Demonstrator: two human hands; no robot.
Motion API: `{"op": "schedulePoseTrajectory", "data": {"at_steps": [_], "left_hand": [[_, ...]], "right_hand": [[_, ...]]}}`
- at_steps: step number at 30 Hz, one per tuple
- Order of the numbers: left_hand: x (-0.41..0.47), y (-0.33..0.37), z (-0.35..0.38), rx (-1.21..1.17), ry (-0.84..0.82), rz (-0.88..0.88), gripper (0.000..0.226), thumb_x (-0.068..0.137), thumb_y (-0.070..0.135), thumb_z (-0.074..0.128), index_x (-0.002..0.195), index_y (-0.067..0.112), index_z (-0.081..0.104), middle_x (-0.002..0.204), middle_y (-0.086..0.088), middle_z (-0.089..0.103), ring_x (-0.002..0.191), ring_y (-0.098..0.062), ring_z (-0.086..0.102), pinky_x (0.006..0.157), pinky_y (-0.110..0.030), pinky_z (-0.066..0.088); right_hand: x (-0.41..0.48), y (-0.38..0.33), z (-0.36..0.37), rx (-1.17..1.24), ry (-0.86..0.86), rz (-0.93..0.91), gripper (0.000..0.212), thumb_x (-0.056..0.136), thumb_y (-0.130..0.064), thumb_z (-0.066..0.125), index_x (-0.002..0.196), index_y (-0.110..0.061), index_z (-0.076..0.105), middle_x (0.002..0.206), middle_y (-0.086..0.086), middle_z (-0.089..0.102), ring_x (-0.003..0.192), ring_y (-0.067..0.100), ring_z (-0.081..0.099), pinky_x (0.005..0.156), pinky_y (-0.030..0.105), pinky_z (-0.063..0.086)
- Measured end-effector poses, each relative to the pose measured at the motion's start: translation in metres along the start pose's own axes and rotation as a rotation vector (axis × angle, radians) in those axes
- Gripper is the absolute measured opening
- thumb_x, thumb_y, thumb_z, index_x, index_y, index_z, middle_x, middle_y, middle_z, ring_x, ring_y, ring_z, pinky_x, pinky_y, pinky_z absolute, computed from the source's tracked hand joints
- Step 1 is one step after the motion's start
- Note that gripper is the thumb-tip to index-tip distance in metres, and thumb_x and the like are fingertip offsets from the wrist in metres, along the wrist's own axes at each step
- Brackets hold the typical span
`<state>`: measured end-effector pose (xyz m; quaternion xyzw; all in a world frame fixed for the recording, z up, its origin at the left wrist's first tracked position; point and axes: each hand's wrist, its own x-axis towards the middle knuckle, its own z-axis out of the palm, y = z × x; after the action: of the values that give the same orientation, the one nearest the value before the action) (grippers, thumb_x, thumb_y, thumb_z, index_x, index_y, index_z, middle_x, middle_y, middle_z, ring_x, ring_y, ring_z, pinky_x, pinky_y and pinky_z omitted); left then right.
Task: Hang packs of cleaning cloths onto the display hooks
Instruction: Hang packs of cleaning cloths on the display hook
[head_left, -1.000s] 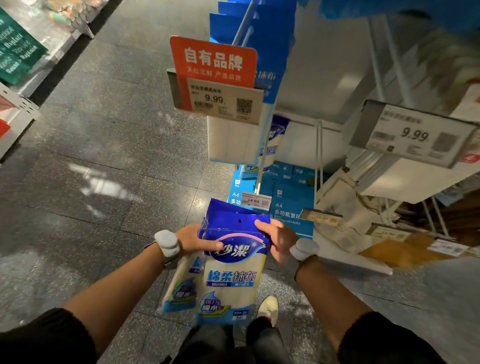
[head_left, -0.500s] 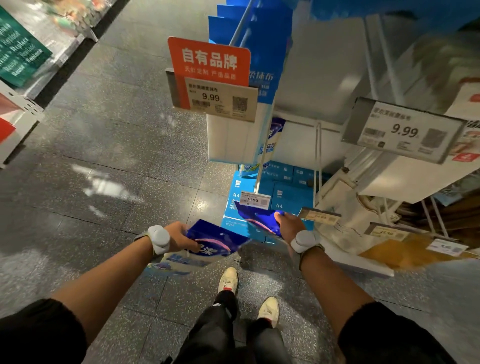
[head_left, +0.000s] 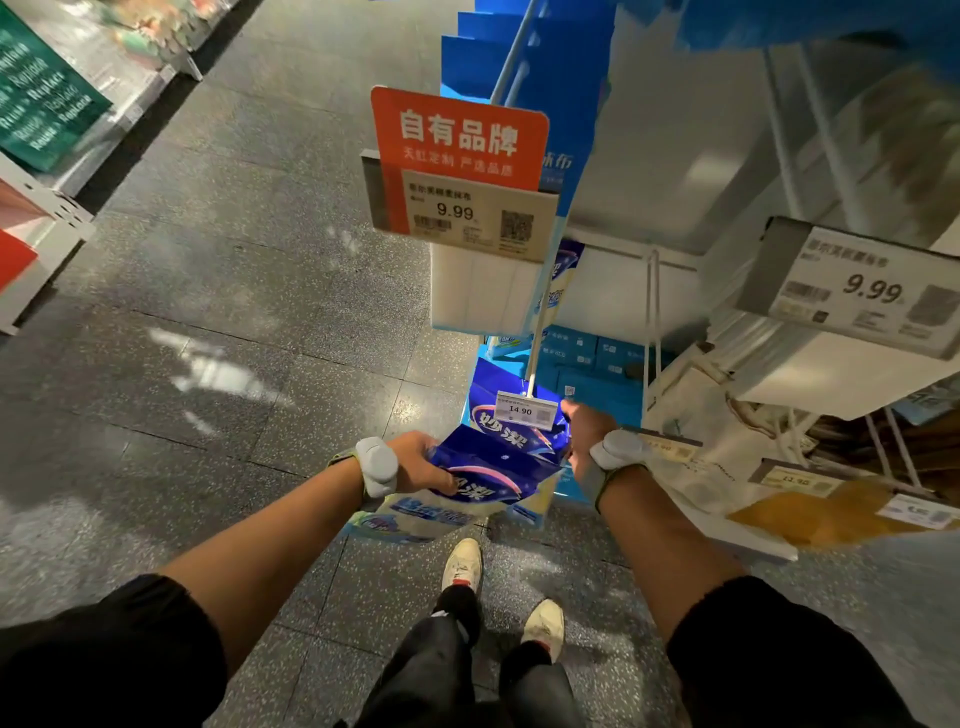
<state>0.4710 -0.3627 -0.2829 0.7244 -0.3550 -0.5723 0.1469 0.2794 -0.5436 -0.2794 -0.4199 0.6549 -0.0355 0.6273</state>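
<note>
My left hand (head_left: 415, 460) grips a blue and cream pack of cleaning cloths (head_left: 467, 488), which lies tilted almost flat at waist height. A second blue pack (head_left: 493, 423) hangs just beyond it under the low hook (head_left: 535, 358), whose tip carries a 14.90 price tag (head_left: 524, 410). My right hand (head_left: 584, 428) pinches that pack's right edge right beside the tag. Whether the pack's hole sits on the hook is hidden behind the tag.
An upper hook holds several blue packs (head_left: 519, 78) behind an orange sign with a 9.99 label (head_left: 460, 166). To the right hang another 9.99 label (head_left: 857, 286) and white goods. Blue boxes (head_left: 587, 353) fill the bottom shelf. Grey floor lies left.
My right hand has carried its pack up and forward to the 14.90 hook tip. My left hand with the other pack has moved right, toward the same hook.
</note>
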Motion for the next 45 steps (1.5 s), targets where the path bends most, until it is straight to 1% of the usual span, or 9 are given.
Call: {"op": "schedulePoseTrajectory", "data": {"at_steps": [5,9,13,16,24,28,35,40,45], "left_hand": [[0.001,-0.003,-0.007,-0.047,-0.027,-0.036,0.034,0.079,0.021,0.081,0.111,0.010,0.074,0.093,-0.002,0.078,0.088,-0.020,0.074,0.080,-0.030,0.060],[0.001,-0.005,-0.009,-0.079,-0.032,-0.041,0.050,0.067,0.035,0.083,0.112,0.014,0.074,0.096,-0.003,0.079,0.092,-0.024,0.075,0.089,-0.042,0.061],[0.005,-0.007,-0.011,-0.091,-0.048,-0.038,0.054,0.064,0.038,0.083,0.113,0.016,0.074,0.098,-0.003,0.079,0.095,-0.024,0.075,0.090,-0.041,0.061],[0.011,-0.009,-0.009,-0.150,-0.035,-0.075,0.051,0.066,0.035,0.086,0.112,0.017,0.075,0.101,-0.004,0.078,0.099,-0.024,0.073,0.091,-0.038,0.059],[0.014,-0.001,0.012,-0.496,-0.092,-0.124,0.066,0.057,0.029,0.089,0.118,0.012,0.071,0.110,-0.014,0.077,0.106,-0.036,0.072,0.101,-0.055,0.053],[0.012,0.004,0.027,-0.651,-0.107,-0.159,0.064,0.063,0.018,0.086,0.123,0.007,0.067,0.116,-0.020,0.073,0.111,-0.041,0.069,0.102,-0.059,0.051],[0.005,0.010,0.048,-0.723,-0.046,-0.167,0.052,0.079,0.040,0.083,0.124,0.018,0.067,0.113,-0.007,0.077,0.107,-0.029,0.072,0.096,-0.050,0.054],[0.015,0.007,0.044,-0.851,0.123,-0.199,0.029,0.097,0.036,0.064,0.116,0.016,0.071,0.108,-0.004,0.078,0.113,-0.028,0.067,0.103,-0.055,0.046],[0.033,0.020,0.032,-0.974,0.217,-0.272,0.028,0.093,0.030,0.064,0.113,0.011,0.068,0.112,-0.008,0.075,0.107,-0.024,0.066,0.087,-0.051,0.053]], "right_hand": [[-0.015,-0.013,0.003,0.084,0.064,-0.029,0.022,0.098,-0.029,0.054,0.076,-0.023,0.055,0.133,0.023,0.061,0.118,0.038,0.062,0.102,0.049,0.049],[-0.006,-0.034,0.006,0.173,0.046,-0.087,0.022,0.102,-0.024,0.049,0.081,-0.021,0.054,0.109,0.015,0.068,0.081,0.023,0.056,0.109,0.051,0.041],[0.011,-0.047,0.009,0.019,0.045,-0.179,0.033,0.101,-0.017,0.046,0.128,-0.002,0.059,0.139,0.025,0.055,0.119,0.034,0.058,0.111,0.051,0.042],[0.006,-0.037,0.009,-0.018,0.127,-0.146,0.038,0.097,-0.016,0.050,0.128,0.005,0.057,0.132,0.030,0.057,0.124,0.046,0.054,0.105,0.053,0.046],[-0.028,0.024,-0.007,0.116,0.017,-0.016,0.023,0.097,-0.013,0.048,0.078,-0.024,0.055,0.070,-0.003,0.051,0.060,0.011,0.047,0.098,0.062,0.047],[-0.042,0.031,-0.007,0.230,-0.127,0.026,0.012,0.090,-0.010,0.060,0.088,-0.021,0.065,0.087,0.002,0.067,0.078,0.016,0.063,0.082,0.040,0.053],[-0.031,0.043,-0.011,0.112,-0.135,0.062,0.013,0.091,-0.025,0.066,0.091,-0.012,0.065,0.103,0.011,0.077,0.098,0.030,0.073,0.098,0.059,0.052],[-0.027,0.042,-0.013,-0.007,-0.032,0.039,0.017,0.096,-0.020,0.061,0.079,-0.023,0.059,0.129,0.023,0.063,0.121,0.041,0.060,0.100,0.049,0.052],[-0.014,0.024,-0.004,-0.010,0.034,-0.030,0.028,0.091,-0.022,0.061,0.111,-0.003,0.067,0.128,0.025,0.063,0.122,0.041,0.058,0.105,0.052,0.048]]}}
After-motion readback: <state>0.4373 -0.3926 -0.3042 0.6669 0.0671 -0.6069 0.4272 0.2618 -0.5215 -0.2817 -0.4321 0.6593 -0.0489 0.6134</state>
